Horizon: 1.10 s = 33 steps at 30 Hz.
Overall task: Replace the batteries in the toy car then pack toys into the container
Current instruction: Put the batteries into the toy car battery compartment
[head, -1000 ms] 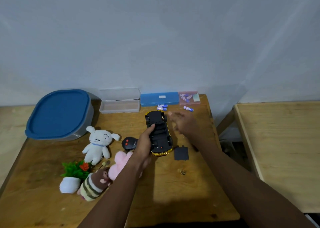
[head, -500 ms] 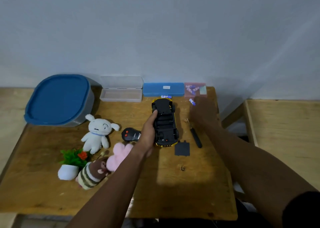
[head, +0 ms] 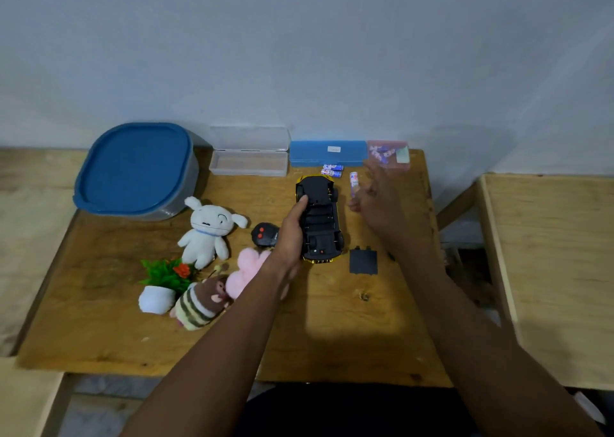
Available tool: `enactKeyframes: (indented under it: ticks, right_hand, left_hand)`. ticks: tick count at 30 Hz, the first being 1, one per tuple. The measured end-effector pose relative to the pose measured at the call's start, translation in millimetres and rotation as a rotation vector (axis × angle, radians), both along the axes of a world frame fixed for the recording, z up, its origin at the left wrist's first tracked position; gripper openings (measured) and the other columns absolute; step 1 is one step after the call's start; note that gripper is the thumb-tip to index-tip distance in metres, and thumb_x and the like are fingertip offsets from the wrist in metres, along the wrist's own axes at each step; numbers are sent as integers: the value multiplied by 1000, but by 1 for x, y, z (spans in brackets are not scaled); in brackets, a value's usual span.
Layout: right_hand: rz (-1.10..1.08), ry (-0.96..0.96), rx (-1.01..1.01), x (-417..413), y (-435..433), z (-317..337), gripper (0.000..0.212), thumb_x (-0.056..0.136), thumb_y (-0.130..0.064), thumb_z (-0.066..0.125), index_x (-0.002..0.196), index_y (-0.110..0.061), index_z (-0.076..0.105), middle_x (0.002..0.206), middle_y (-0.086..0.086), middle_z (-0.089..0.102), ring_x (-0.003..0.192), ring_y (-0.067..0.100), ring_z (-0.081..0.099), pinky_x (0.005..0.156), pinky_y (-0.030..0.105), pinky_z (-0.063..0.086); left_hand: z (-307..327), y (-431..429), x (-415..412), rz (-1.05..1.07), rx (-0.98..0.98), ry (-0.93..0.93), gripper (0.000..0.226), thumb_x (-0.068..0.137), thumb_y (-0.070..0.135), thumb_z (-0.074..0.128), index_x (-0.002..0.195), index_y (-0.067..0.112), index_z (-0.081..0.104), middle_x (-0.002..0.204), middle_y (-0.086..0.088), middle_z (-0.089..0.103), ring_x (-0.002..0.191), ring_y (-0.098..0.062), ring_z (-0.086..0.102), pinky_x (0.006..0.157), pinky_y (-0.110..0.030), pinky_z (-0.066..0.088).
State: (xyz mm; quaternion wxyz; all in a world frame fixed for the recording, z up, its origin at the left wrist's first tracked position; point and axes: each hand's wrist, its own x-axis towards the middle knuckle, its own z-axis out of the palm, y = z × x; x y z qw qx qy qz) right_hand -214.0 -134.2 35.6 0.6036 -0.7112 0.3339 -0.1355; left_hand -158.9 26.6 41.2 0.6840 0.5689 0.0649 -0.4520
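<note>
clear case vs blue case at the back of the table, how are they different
The clear case is see-through, while the blue case is solid blue. The clear case stands open with its lid raised toward the wall, while the blue case is shut. The blue case bears a small white label; the clear case shows none. Both are long, slim boxes lying side by side along the back edge of the table.

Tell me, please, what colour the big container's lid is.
The lid is blue, clearest in the head view.
</note>
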Motion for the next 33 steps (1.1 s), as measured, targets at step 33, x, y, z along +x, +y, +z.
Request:
enactKeyframes:
  ticks: [33]
  right_hand:
    - [-158, -96, -336, -2, 85, 9, 17, 81, -19, 81, 97, -16, 80, 85, -7, 73, 75, -4, 63, 65, 4, 44]
  left_hand:
    - [-5, 8, 26, 68, -47, -6, 54, 105, 53, 32, 128, 18, 66, 112, -13, 75, 100, -27, 71, 86, -41, 56]
